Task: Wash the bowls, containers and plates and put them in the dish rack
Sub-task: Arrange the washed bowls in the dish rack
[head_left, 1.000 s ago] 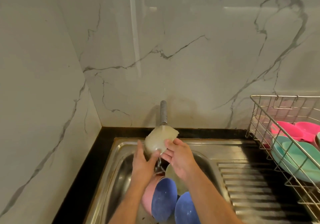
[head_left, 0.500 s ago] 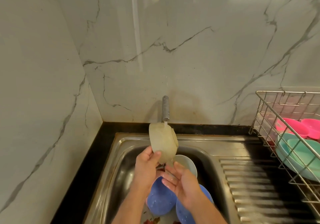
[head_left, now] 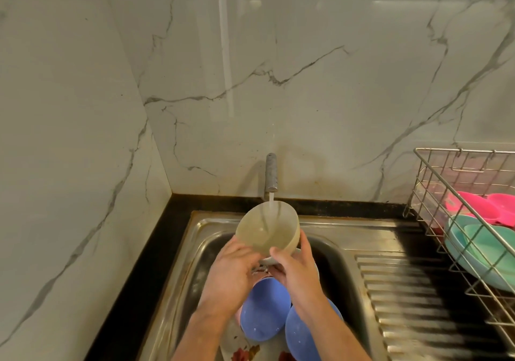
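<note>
A beige bowl (head_left: 267,228) is held over the steel sink (head_left: 206,221), its open side turned toward me, and water from the tap (head_left: 271,171) runs into it. My left hand (head_left: 231,271) grips its near left rim. My right hand (head_left: 298,271) grips its near right side, thumb on the rim. Below my hands in the sink lie two blue bowls (head_left: 264,309), a pink one partly hidden under them, and a flower-patterned plate (head_left: 242,346). The wire dish rack (head_left: 434,176) at the right holds teal dishes (head_left: 485,249) and pink dishes (head_left: 479,204).
A ribbed steel drainboard (head_left: 404,299) lies between the sink and the rack. A black counter edge (head_left: 156,249) runs along the sink's left and back. Marble walls close in the corner at the left and behind.
The bowl has turned from edge-on to open side facing me under the water stream. My right hand has come up from below and taken hold of its right side.
</note>
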